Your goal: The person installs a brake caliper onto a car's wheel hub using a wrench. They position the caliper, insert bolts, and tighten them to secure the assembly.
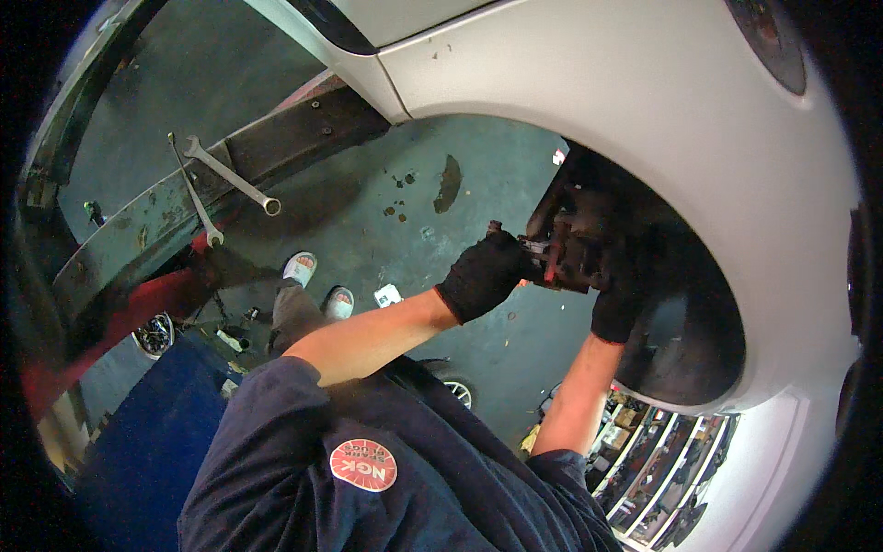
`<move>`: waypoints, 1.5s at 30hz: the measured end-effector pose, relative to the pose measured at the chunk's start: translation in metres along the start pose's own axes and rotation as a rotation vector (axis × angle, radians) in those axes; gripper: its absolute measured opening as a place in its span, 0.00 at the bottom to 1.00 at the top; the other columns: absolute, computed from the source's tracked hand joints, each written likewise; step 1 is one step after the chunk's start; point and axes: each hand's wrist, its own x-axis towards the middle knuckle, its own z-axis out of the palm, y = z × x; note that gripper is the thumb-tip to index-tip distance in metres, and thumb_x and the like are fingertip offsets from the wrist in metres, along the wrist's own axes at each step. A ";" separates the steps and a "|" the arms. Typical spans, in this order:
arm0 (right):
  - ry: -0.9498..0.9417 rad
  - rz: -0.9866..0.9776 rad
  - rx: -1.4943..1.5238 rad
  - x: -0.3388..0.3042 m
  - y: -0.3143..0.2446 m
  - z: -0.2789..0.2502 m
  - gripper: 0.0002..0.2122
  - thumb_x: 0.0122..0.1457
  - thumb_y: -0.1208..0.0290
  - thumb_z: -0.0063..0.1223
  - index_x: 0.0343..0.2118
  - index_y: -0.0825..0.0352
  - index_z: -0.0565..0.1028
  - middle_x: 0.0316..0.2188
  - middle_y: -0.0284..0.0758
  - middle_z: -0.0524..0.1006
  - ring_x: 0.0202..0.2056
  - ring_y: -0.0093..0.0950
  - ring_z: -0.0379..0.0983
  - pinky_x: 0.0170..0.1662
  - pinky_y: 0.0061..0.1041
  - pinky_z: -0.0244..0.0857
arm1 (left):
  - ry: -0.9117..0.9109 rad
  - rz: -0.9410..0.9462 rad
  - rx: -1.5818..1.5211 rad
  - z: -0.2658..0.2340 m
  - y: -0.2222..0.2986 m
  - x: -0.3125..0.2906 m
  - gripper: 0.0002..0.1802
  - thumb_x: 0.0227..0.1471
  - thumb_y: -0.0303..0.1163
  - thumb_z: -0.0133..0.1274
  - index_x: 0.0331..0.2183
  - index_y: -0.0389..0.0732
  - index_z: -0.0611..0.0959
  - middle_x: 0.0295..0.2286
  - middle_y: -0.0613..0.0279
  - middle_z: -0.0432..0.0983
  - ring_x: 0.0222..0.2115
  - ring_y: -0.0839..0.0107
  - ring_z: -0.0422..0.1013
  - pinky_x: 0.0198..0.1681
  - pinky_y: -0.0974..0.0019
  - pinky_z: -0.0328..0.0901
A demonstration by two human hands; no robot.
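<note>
My left hand, in a black glove, is closed around something at the brake assembly. A rusty end sticks out above the fist, and a metallic piece with a red part shows just to its right. My right hand, also black-gloved, reaches up against the lower right side of the assembly. Its fingers are lost in the dark of the wheel arch. Around both hands curves the silvery fender of a raised car.
Two wrenches, one thicker and one slimmer, lie across the lift arm at left. Feet in light sandals stand on the stained green floor. Loaded shelves are at lower right, a blue panel at lower left.
</note>
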 end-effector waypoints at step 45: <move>-0.311 -0.018 0.025 0.033 -0.182 0.072 0.17 0.51 0.83 0.54 0.46 0.68 0.77 0.42 0.40 0.79 0.44 0.37 0.78 0.52 0.35 0.71 | 0.264 -0.024 -0.193 -0.001 -0.048 0.012 0.20 0.37 0.43 0.67 0.30 0.41 0.83 0.34 0.52 0.77 0.40 0.47 0.73 0.43 0.48 0.68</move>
